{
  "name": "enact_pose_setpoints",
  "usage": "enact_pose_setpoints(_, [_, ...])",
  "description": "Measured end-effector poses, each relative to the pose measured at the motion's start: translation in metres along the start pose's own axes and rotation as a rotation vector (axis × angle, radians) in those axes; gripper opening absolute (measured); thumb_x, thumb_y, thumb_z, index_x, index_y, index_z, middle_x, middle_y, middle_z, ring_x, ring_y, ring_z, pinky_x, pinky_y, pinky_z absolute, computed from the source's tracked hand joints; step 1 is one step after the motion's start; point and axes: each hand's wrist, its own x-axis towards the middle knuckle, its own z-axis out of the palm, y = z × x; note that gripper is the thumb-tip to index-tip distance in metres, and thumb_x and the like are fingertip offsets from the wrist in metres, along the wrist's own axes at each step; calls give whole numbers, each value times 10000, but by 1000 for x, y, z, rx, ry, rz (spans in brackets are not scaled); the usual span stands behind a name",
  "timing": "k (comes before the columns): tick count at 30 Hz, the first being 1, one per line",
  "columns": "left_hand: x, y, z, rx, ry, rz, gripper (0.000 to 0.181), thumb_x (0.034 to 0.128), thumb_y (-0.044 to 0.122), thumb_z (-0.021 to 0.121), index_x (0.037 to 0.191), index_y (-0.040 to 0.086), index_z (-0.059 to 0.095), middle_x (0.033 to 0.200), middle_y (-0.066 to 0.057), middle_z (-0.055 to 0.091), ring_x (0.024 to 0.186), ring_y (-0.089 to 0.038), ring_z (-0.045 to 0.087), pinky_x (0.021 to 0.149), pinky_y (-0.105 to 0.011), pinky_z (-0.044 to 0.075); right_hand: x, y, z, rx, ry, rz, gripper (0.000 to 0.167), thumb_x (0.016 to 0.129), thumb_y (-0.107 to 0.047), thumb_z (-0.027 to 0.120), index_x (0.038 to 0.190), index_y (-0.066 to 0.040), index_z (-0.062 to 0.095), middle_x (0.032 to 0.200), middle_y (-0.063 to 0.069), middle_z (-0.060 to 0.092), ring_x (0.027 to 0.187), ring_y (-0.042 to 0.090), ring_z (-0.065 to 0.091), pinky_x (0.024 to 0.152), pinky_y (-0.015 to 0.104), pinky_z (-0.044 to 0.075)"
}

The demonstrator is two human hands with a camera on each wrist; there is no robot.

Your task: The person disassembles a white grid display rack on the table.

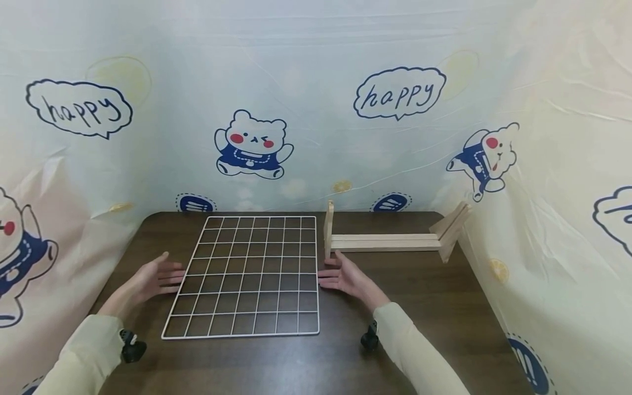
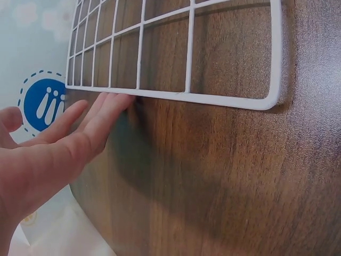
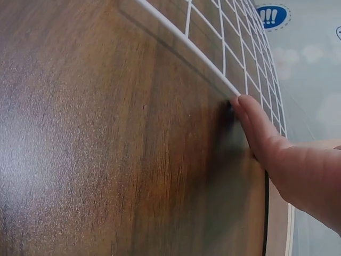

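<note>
A white wire grid panel lies on the dark wooden table, its squares showing the wood beneath. My left hand is at its left edge with the fingers stretched out; in the left wrist view the fingertips meet the outer wire. At the right edge my right hand has its fingers extended, and in the right wrist view a fingertip touches the outer wire. Neither hand curls round the panel. Just beyond the right hand stands a light wooden rack with upright ends joined by slats.
The brown table has rounded far corners. A pale curtain printed with bears and the word "happy" hangs behind and along both sides of it. Each wrist carries a small black camera, one on the left and one on the right.
</note>
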Motion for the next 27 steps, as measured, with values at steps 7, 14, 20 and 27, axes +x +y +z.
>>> enact_pose_setpoints(7, [-2,1,0,32,1,-27,920,988,621,184,1466,-151,33,1408,-374,353,1149,-310,543,955,-526,450,0,-2,1,-62,-12,15,667,1055,-462,157,1512,24,153,1417,400,320,1305,494,366,1050,566,330])
enact_pose_setpoints(14, [-1,-1,-1,7,-9,-21,886,1002,596,187,1474,-135,16,1408,-361,368,1168,-327,535,958,-522,450,-1,-3,1,-83,-4,12,653,1059,-447,157,1513,22,157,1411,402,327,1299,507,365,1056,558,325])
enact_pose_setpoints(20, [-3,-1,0,12,-42,6,888,1001,595,173,1469,-140,4,1458,-388,255,1233,-379,479,990,-540,417,-2,-2,0,-66,-3,23,651,1058,-445,162,1520,13,135,1430,394,305,1318,493,347,1030,596,338])
enact_pose_setpoints(27, [-5,-2,-1,5,-62,22,879,1004,589,155,1471,-134,-20,1479,-394,191,1270,-398,437,1002,-543,405,-2,-1,-2,-35,-18,31,656,1060,-440,169,1519,24,96,1453,387,271,1341,483,316,1036,607,319])
